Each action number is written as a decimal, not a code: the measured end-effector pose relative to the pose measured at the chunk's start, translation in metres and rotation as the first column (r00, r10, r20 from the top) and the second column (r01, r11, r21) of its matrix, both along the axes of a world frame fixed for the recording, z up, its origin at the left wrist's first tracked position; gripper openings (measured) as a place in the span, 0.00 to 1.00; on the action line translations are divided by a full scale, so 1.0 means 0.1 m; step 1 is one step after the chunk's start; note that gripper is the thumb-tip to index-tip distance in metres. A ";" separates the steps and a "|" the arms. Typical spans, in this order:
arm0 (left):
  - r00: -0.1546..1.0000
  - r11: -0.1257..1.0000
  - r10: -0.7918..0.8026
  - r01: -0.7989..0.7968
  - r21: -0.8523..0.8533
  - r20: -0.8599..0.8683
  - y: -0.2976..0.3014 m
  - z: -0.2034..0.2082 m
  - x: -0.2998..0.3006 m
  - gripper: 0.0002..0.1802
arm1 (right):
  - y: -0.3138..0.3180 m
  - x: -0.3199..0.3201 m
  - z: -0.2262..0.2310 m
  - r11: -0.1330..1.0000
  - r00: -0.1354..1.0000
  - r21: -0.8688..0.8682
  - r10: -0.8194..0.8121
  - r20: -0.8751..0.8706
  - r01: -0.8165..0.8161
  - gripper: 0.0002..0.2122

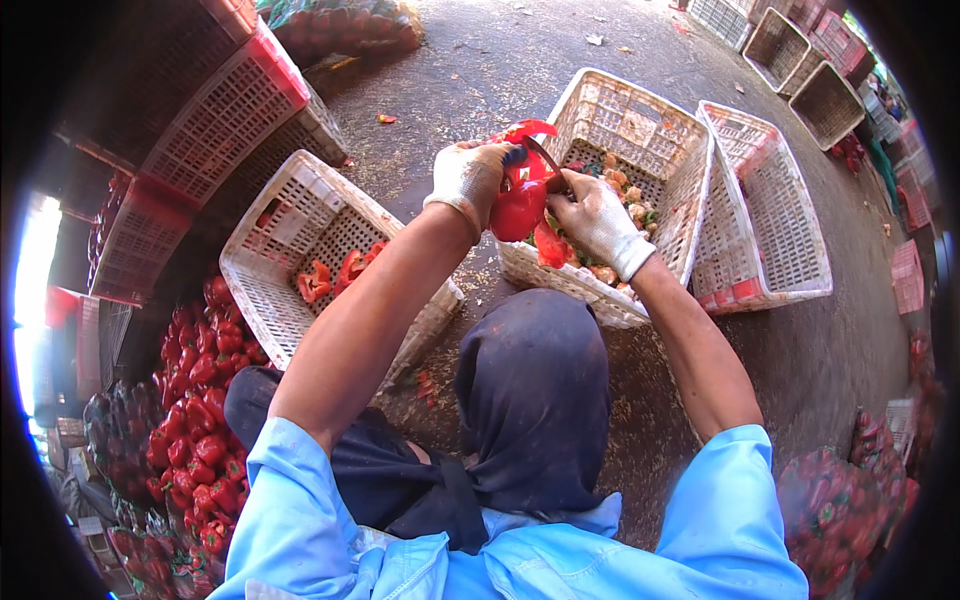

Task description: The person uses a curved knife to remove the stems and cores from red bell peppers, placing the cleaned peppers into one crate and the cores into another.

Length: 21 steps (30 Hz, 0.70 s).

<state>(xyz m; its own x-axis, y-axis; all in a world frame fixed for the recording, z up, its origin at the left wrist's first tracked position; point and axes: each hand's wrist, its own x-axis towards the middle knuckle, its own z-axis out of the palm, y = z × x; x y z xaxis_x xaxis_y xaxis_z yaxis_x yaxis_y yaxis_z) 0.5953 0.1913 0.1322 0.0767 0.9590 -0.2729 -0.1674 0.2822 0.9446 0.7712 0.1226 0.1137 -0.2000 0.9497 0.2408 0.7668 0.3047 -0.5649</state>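
Note:
My left hand [469,182], in a white glove, is closed round a red bell pepper [519,207] that looks cut open, its pieces spread apart. In my right hand [598,216], also gloved, is a knife [543,154] whose dark, curved blade lies against the pepper; its handle is hidden by the fingers. Both hands are above the near edge of a dirty white crate [690,215] holding pale pepper cores and red and green scraps. Left of it, a second white crate [250,235] contains several cut red pepper pieces [350,268].
A large heap of whole red peppers [200,440] lies at my left. Stacked crates [215,110] rise behind it. Another white crate [785,220] sits against the scrap crate's right side. Filled net sacks [840,510] stand at lower right. Small scraps litter the dark floor [470,60].

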 end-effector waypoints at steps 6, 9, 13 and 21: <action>0.997 0.999 0.023 -0.025 0.025 0.072 -0.04 -0.10 0.23 0.10 | -0.04 0.07 -0.14 0.998 0.987 0.045 -0.027 -0.160 0.035 0.12; 0.999 0.996 -0.038 0.039 0.076 -0.013 -0.04 -0.07 0.28 0.13 | 0.00 0.06 -0.21 0.996 0.878 -0.085 -0.056 -0.476 0.017 0.12; 0.998 0.992 -0.031 0.037 0.118 -0.048 0.04 -0.14 0.28 0.13 | -0.05 -0.03 -0.01 0.974 0.894 -0.221 -0.148 -0.424 0.056 0.11; 0.998 0.997 -0.026 0.022 0.073 0.054 0.01 -0.16 0.41 0.11 | -0.08 0.05 -0.19 0.990 0.913 -0.077 -0.140 -0.383 0.119 0.10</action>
